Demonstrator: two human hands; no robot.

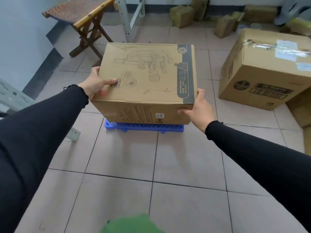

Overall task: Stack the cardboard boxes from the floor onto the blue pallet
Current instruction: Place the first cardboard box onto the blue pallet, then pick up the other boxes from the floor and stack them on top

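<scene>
Brown cardboard box printed with a microscope line drawing (146, 74) is held over the blue plastic pallet (144, 127) on the tiled floor (168, 157); can't tell if its base touches the pallet. Left hand (96, 83) grips the box's left edge, thumb flat on the top face, other fingers hidden behind the side. Right hand (199, 107) clamps the near right corner, fingers pressed against the front face, thumb up the side. Larger taped brown cardboard box (262, 69) sits on the floor to the right, well apart. Wooden folding stool with woven seat (80, 15) stands back-left.
</scene>
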